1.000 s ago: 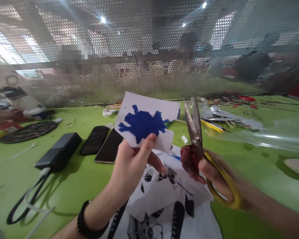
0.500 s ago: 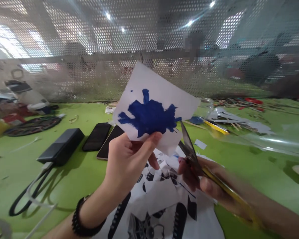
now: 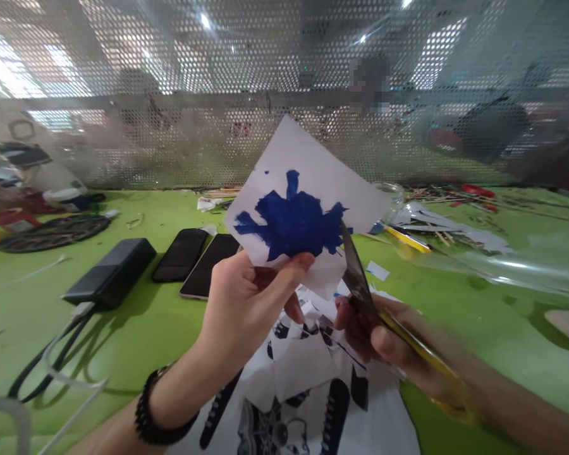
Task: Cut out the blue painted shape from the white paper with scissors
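Observation:
My left hand (image 3: 251, 303) pinches the lower edge of a white sheet of paper (image 3: 322, 170), its thumb in front. On the sheet is a jagged dark blue painted shape (image 3: 294, 221). In my right hand (image 3: 384, 335) is a pair of scissors (image 3: 360, 281) with yellow handles. Their blades point up and lie at the paper's right side, against the blue shape's right edge. Beneath both hands lie printed sheets (image 3: 303, 373) with black drawings and several paper scraps.
Left on the green table (image 3: 137, 354) are a black power bank (image 3: 111, 272) with cables and two phones (image 3: 180, 253). A yellow cutter (image 3: 408, 239), sticks, paper cutouts and clear plastic (image 3: 512, 272) lie at right. A perforated metal screen (image 3: 208, 139) stands behind.
The paper and my left hand have shifted slightly right in view. The scissor blades have come closer together, now overlapping the sheet's right side beside the blue shape.

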{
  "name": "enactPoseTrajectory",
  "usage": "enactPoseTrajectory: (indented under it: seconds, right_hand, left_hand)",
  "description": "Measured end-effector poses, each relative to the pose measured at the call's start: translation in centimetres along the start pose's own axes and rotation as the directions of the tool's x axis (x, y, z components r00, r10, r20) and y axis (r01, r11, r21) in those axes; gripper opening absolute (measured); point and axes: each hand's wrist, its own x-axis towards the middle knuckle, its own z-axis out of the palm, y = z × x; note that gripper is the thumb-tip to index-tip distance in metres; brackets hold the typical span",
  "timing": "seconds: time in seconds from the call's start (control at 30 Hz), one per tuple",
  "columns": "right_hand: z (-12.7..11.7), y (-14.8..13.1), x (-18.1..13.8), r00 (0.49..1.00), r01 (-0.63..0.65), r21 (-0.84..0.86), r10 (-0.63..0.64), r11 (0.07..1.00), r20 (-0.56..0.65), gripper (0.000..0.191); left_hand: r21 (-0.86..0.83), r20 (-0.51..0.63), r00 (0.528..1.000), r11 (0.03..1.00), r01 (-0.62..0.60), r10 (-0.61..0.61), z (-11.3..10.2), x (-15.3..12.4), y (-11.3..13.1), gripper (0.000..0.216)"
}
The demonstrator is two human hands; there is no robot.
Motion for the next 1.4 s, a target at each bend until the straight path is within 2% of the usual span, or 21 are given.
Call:
enactPoseTrajectory:
  seconds: [0.27,0.4,0.57,0.73,0.9,1.07,1.27,1.4]
  right_hand:
    - [0.3,0.2,0.5,0.999,-0.034,0.167,0.038,0.985,-0.023,0.060]
    - [0.0,0.3,0.4,1.000,-0.007,0.089,0.008,0.996,-0.001,0.058]
    - [-0.5,1.1,0.2,0.999,0.006,0.068,-0.008,0.998,0.033,0.058]
    - [-0.3,0.7,0.0,0.999,0.039,0.015,-0.039,0.999,0.031,0.055]
    - [0.2,-0.4,0.1,1.000,0.009,0.068,-0.010,0.998,0.005,0.056]
    - [0.1,-0.2,0.4,1.000,0.017,0.070,-0.017,0.997,-0.004,0.055]
    - [0.6,-0.6,0.5,0.998,-0.023,0.130,0.030,0.991,-0.059,0.060]
    - [0.6,-0.9,0.3,0.998,-0.033,0.098,0.038,0.995,-0.052,0.061]
  left_hand:
    - [0.022,0.025,1.000,1.000,0.012,-0.012,0.1,0.1,0.2,0.050]
    - [0.069,0.058,0.998,0.998,-0.005,0.001,0.0,0.2,0.4,0.052]
    - [0.025,0.050,0.999,1.000,0.003,-0.004,0.0,0.4,0.3,0.047]
    - [0.013,-0.002,1.000,1.000,-0.006,0.006,-0.1,0.6,0.2,0.042]
    - [-0.015,0.009,1.000,1.000,0.004,-0.004,0.0,0.3,0.3,0.040]
    - [-0.026,0.000,1.000,0.999,0.022,-0.022,0.2,0.4,0.5,0.037]
    - [-0.041,0.019,1.000,0.999,0.017,-0.016,-0.1,0.3,0.6,0.039]
    - [-0.020,0.016,1.000,1.000,0.008,-0.008,-0.1,0.2,0.7,0.043]
